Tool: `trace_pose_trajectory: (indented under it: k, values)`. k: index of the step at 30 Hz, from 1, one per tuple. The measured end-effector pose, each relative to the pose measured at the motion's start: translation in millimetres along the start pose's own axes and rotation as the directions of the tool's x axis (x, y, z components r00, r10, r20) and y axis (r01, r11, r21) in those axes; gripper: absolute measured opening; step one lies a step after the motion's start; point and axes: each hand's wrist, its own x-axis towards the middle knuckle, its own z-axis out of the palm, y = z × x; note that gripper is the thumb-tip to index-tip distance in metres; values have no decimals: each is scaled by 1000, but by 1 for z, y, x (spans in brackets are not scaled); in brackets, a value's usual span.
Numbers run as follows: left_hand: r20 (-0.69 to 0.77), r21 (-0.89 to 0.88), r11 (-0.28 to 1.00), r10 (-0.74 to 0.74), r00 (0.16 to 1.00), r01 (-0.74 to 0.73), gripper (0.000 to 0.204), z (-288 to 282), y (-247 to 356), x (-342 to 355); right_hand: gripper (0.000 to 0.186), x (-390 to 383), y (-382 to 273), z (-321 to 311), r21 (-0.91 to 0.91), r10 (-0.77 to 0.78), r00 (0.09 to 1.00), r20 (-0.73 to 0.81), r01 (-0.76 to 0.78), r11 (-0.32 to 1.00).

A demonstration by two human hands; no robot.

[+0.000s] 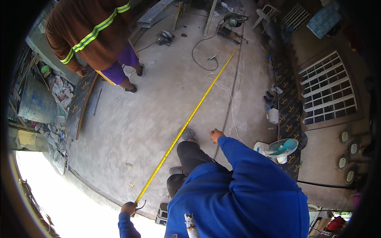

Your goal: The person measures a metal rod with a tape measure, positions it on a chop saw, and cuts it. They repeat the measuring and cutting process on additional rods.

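The tape measure (186,123) is running as a long yellow band across the concrete floor (131,119), from low in the picture up toward a circular saw (234,19) at the far end. The left hand (128,208) is gripping its near end, fingers closed around the tape, apparently pinning it low so the band is lying taut and straight; a small dark hook or loop is showing just beside that hand. The right hand (216,135) is hanging out to the side, near a thin metal rod (230,99) lying on the floor alongside the tape; its fingers are curled, but whether they are holding anything I cannot tell. The tape is looking flat, narrow and bright yellow, unbent apart from the lens curve. A white cord (226,95) is trailing across it farther up. Another person in a brown top with reflective stripes (89,35) is standing well apart, and a small fan (279,148) is sitting on the right.
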Motion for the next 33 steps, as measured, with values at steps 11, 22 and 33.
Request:
trace_pose_trajectory:
  k: [11, 22, 33]
  values:
    - [-117, 219, 962, -141, 983, 164, 45, -30, -78, -122, 43, -108, -106, 31, -164, -82, 937, 341, 145, 976]
    - [-69, 112, 985, -122, 990, 130, 40, -79, -178, -141, 40, -206, -182, 136, -337, -241, 858, 453, 415, 845]
    - [-55, 307, 947, 113, 992, -91, 41, -75, -356, -96, 39, -352, -123, 249, -265, -197, 876, 440, 336, 904]
